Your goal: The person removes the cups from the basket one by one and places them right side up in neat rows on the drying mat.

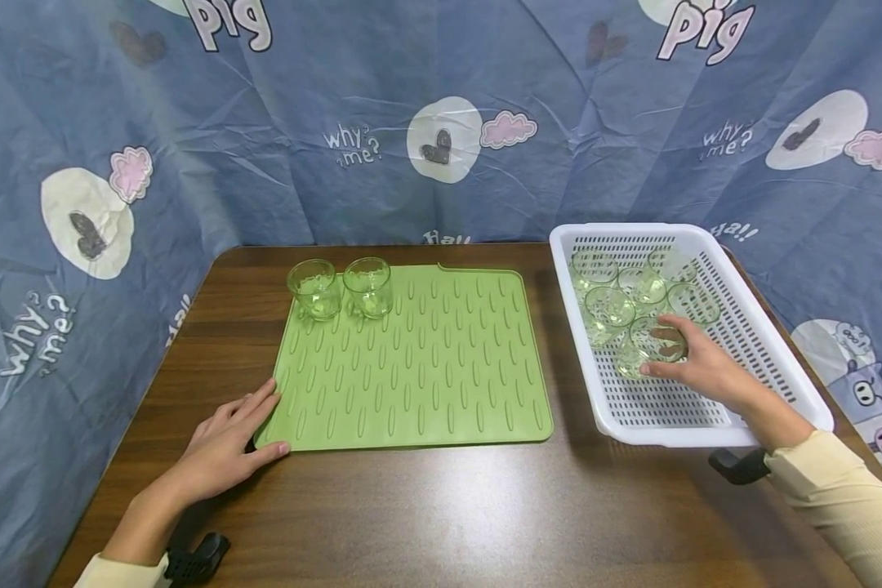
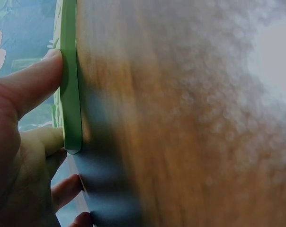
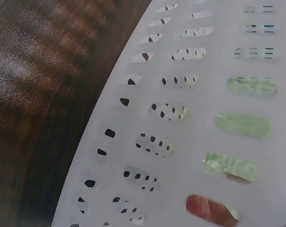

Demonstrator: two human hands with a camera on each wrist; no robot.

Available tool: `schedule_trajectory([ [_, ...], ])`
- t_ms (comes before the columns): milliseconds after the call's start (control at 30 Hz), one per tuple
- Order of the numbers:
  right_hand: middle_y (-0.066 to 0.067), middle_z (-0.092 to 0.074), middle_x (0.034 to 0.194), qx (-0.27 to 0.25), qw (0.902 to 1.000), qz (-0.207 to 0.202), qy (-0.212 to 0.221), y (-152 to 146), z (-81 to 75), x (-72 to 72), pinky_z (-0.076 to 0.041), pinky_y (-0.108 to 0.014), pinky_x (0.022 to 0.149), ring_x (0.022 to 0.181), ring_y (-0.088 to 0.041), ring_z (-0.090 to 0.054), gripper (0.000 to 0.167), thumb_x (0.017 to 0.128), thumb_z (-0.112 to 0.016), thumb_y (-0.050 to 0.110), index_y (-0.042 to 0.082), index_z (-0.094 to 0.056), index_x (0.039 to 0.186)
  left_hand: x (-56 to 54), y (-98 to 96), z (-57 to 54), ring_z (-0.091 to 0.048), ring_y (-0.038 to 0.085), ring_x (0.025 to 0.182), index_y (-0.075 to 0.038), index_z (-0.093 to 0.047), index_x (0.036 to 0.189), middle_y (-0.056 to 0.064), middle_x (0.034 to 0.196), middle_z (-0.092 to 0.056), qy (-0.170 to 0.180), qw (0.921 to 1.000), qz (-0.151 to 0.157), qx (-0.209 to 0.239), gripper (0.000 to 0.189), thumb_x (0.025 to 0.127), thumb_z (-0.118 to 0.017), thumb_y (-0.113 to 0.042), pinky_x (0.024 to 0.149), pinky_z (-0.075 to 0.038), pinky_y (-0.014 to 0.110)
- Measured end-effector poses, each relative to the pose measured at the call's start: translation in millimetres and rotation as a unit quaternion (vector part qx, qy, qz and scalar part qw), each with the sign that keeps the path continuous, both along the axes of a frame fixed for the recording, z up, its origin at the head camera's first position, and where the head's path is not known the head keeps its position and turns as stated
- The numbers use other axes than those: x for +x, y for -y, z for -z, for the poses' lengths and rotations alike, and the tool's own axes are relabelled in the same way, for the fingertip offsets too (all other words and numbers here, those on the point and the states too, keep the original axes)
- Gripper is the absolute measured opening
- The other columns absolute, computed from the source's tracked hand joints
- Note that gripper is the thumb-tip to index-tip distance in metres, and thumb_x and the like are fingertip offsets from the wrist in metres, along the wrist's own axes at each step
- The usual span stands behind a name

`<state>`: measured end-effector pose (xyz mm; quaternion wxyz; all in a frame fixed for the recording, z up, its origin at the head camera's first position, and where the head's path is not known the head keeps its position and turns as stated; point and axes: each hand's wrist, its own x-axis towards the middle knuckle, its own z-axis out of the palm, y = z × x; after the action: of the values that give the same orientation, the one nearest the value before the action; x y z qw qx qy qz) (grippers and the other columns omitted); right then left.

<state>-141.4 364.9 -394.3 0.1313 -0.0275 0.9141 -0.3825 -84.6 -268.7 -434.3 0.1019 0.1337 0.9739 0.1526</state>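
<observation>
A green drying mat with raised ridges lies on the wooden table. My left hand rests at its front left corner, fingers spread, thumb and fingertips touching the mat edge. Two pale green glasses stand side by side at the mat's far left corner, a left glass and a right glass. Inside the white basket, my right hand grips the nearest green glass by its rim. From the right wrist, the basket wall hides most of that hand; a fingertip shows through a slot.
Several more green glasses stand close together in the far half of the basket. The basket sits at the table's right side, apart from the mat. A blue patterned cloth hangs behind the table.
</observation>
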Motion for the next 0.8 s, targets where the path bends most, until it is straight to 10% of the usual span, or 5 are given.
schedule_trajectory([
  [800, -0.03, -0.045, 0.148, 0.044, 0.9938, 0.028, -0.098, -7, -22.6, 11.4, -0.042, -0.06, 0.099, 0.125, -0.047, -0.051, 0.093, 0.088, -0.077, 0.028, -0.005, -0.021, 0.154, -0.2, 0.7, -1.1, -0.032, 0.049, 0.139, -0.009, -0.033, 0.156, 0.012, 0.166, -0.023, 0.001, 1.0, -0.001, 0.003, 0.083, 0.092, -0.063, -0.054, 0.098, -0.027, 0.073],
])
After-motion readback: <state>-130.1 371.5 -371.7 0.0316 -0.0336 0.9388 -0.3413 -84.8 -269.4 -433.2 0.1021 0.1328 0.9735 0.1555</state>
